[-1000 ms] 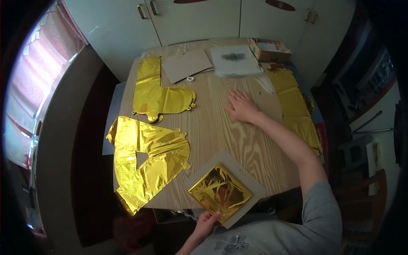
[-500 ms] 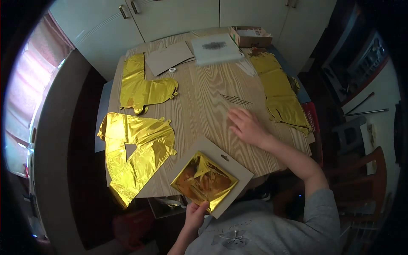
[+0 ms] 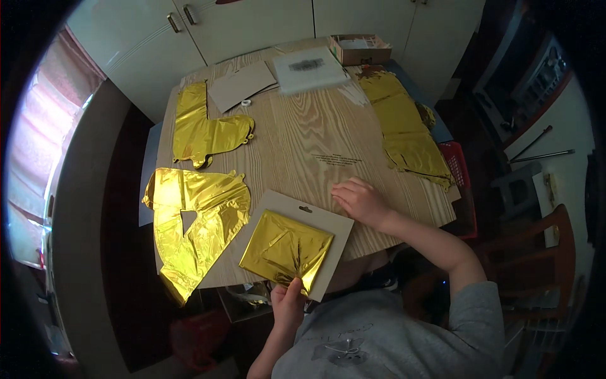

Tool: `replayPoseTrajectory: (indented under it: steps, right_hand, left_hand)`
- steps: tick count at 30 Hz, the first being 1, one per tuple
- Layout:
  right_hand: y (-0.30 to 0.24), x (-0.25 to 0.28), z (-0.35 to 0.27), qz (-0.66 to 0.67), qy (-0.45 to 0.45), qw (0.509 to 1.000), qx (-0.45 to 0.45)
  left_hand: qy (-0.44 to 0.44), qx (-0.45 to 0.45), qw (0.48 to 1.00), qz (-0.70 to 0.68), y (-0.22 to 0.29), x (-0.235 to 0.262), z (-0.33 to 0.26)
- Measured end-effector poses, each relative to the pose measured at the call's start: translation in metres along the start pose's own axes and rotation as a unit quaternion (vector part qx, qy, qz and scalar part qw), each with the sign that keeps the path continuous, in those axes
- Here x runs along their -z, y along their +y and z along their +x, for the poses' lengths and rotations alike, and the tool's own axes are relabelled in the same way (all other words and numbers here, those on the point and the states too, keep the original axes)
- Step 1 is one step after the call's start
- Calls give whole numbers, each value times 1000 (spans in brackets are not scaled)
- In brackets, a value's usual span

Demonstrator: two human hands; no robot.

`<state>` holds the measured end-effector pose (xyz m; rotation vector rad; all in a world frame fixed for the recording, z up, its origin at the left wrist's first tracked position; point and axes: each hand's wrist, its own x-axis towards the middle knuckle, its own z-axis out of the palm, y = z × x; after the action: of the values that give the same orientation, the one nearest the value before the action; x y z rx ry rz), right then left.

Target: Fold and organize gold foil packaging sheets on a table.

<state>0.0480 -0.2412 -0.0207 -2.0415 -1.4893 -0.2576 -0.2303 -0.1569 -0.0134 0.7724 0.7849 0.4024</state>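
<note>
A light wooden counter (image 3: 303, 145) with visible grain is seen from above, set against white cupboard doors (image 3: 252, 25) at its far edge, with dark floor around it.

At the near edge, a folded square of gold foil (image 3: 285, 250) is laid on a pale grey cardboard backing card (image 3: 328, 221), which overhangs the near edge slightly. The near corner of the foil and card is pinched by the left hand (image 3: 288, 302), thumb on top, fingers closed around it. The right hand (image 3: 360, 201) is laid flat on the counter just beside the far right corner of the card, fingers spread only a little, nothing held in it.

Near the left edge, a flattened gold foil balloon with a triangular hole (image 3: 192, 224) is spread out, hanging partly over the near left corner. Further back along the left edge, an L-shaped gold foil balloon (image 3: 202, 129) is laid flat. Along the right edge, a long crumpled gold foil sheet (image 3: 407, 129) is draped. At the far edge are placed a plain brown cardboard sheet (image 3: 242, 85), a white packet (image 3: 310, 68) and a small open cardboard box (image 3: 366, 49). A wooden chair (image 3: 543, 252) is seen beyond the right edge.
</note>
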Motion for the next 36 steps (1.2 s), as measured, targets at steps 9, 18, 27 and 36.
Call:
replayPoseTrajectory:
  steps: [9, 18, 27, 36]
  right_hand:
    - [-14, 6, -1, 50, 4, 999, -17]
    - [-13, 8, 6, 151, -58, 980, -120]
    - [2, 13, 27, 193, -162, 953, -172]
    - [-9, 2, 20, 41, -85, 994, -53]
  left_hand:
    - [-32, 6, 999, 12, -14, 24, -2]
    - [-20, 6, 1000, 1, -14, 22, -9]
    - [-38, 37, 998, 33, -11, 29, -10]
    - [-68, 58, 995, -41, 9, 16, -26]
